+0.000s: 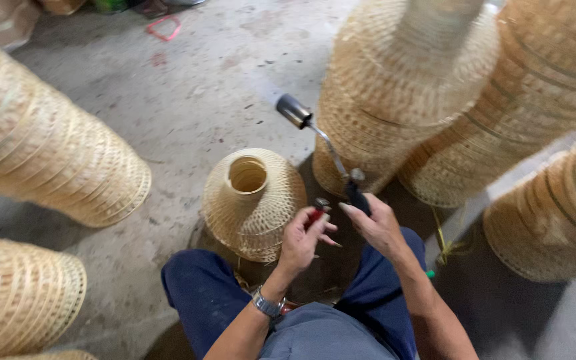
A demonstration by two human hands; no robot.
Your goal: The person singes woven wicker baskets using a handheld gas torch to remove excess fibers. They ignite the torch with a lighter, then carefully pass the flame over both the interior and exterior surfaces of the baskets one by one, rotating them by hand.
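Note:
A gas torch (315, 137) with a curved metal neck and a dark nozzle points up and to the left over the concrete floor. My right hand (376, 225) grips the torch's dark body. My left hand (303, 239), with a wristwatch on its wrist, pinches a small red knob (317, 211) at the torch's base. Just left of my hands sits a small woven bamboo basket (253, 200) shaped like a vase, its round opening facing up. My knees in blue trousers frame the lower middle.
Tall stacks of woven bamboo baskets stand at the right (408, 87) and far right (555, 207). More stacks lie at the left (48, 147) and lower left (21, 293). A pink strip (163, 28) lies on the floor far back.

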